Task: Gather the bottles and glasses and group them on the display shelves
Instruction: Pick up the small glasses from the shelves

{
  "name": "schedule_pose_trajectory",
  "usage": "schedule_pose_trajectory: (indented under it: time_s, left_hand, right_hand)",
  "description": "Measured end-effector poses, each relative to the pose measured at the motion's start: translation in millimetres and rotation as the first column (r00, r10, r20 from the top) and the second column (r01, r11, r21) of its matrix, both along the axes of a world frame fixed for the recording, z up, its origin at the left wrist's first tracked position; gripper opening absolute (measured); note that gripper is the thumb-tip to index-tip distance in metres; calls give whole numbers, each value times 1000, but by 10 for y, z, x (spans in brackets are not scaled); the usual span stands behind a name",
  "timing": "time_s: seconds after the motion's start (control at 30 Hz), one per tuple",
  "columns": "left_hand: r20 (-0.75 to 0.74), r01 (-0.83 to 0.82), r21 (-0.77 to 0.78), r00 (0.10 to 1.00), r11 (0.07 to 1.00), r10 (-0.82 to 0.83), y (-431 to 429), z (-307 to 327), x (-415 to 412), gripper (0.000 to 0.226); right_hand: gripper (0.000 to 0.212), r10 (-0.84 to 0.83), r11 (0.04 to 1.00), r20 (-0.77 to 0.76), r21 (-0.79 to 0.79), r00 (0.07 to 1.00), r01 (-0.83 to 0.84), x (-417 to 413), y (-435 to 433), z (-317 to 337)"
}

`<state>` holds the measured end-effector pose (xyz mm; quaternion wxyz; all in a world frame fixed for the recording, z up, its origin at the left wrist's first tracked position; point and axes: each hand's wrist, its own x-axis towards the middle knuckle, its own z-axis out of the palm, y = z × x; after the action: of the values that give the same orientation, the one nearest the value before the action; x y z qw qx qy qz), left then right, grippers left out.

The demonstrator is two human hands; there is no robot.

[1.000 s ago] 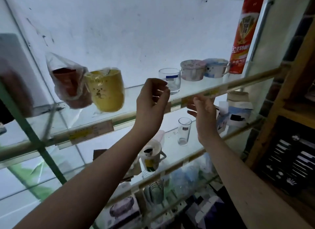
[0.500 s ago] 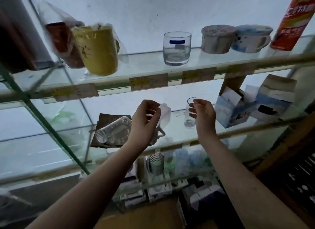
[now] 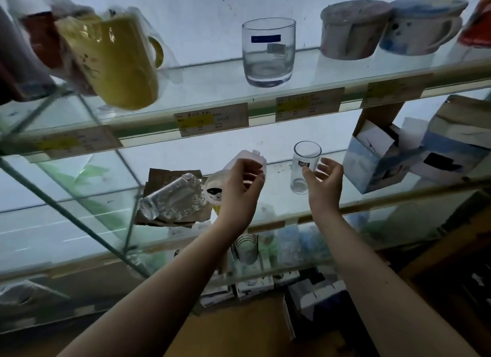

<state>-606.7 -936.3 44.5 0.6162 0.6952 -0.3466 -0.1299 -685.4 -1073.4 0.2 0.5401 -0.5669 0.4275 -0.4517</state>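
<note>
**Tall glass on the middle shelf, grouping barely begun**

The tall glass stands upright on the middle shelf, and that is the piece I am going for. My right hand is half spread around it, with the thumb across its front and the fingers just beside its right wall. As far as I can see, the grip is not yet closed. My left hand hangs in front of a white mug with its fingers curled. I cannot tell whether it pinches anything.

Just left of that, what looks like a clear bottle lies on its side on brown card. A wide tumbler stands alone on the top shelf, between a wrapped yellow mug and two ceramic mugs. Open boxes crowd the middle shelf to the right of the tall glass.

In my judgement the task is at an early stage. The glassware sits apart on two levels, mixed in with mugs and cartons, so I must lift the tall glass, choose one shelf and bring the rest together
</note>
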Motion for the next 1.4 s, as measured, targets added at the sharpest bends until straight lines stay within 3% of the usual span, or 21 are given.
schedule_pose_trajectory:
  time_s: [0.13,0.23,0.4,0.57,0.67,0.83,0.97,1.03,1.13,1.23,1.4]
  left_hand:
    - [-18,-1,49,1000,999,2,-223,-57,-27,22]
    - [-27,1,79,1000,997,1,-311,-86,7,22]
    - [-28,-4,78,1000,997,6,-306,-118,57,20]
    - [-14,-27,24,1000,999,27,-189,-21,147,15]
    - [81,-113,18,990,993,111,-13,63,370,10]
    - [166,-246,185,962,951,217,398,-122,862,11]
    - [295,-276,288,937,917,189,628,-282,1040,19]
    - [438,-368,418,883,830,170,702,-364,1184,30]
    - [593,-502,650,805,571,32,764,-399,1353,51]
    - [545,-468,784,833,408,-93,763,-392,1532,66]
    - [399,-334,884,903,327,-157,717,-438,1643,55]
  right_hand:
    - [70,14,999,-157,41,987,-8,117,-238,-185]
    - [82,55,997,-231,62,971,-41,205,-361,-304]
    - [64,77,997,-215,37,974,-71,248,-414,-362]
    - [59,60,997,-181,-40,982,-68,167,-263,-300]
    - [59,54,992,-154,-107,987,-71,152,-48,-238]
    - [51,106,989,-56,-98,993,-111,181,288,-165]
    - [47,56,990,-68,-123,996,-64,252,489,-120]
    - [47,30,988,-86,-151,996,-43,296,595,-98]
    - [46,9,986,-97,-166,995,-25,319,718,-58]
    - [44,-24,983,-93,-182,995,7,370,856,-22]
    - [42,-92,974,-82,-215,992,72,401,1072,-27]
